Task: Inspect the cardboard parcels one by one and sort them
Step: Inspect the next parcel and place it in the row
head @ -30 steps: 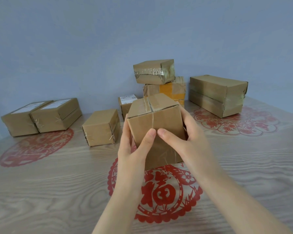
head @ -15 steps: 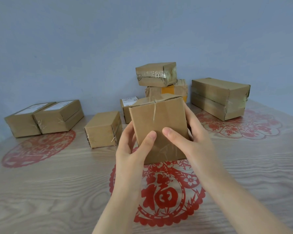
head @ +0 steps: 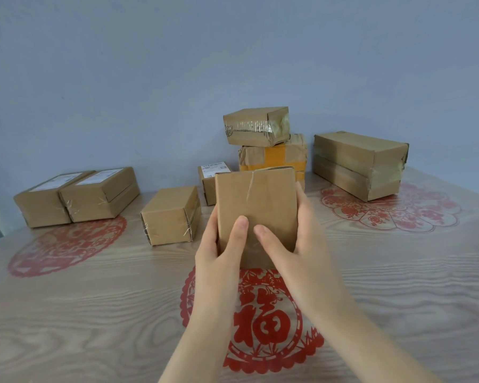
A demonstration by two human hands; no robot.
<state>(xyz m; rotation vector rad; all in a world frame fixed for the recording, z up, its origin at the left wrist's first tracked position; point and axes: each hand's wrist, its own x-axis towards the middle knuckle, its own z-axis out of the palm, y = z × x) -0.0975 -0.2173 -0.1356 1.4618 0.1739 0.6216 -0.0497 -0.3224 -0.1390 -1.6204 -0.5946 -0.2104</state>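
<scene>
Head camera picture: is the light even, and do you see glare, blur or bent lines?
Head view: light soft and even, shadows faint; clear tape on the top stacked brown parcel shines slightly; the far edge of the wood-grain table looks bowed by the wide lens; the held brown cardboard parcel is sharp, the white label behind it too soft to read.

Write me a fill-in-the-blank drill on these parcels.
The left hand and right hand grip the plain parcel with both ____ on its near face.
The crumpled parcel rests on a lower parcel banded with ____ tape.
The far-left parcel and its neighbour each bear a ____ top label.
Missing: thumbs; orange; white.
</scene>
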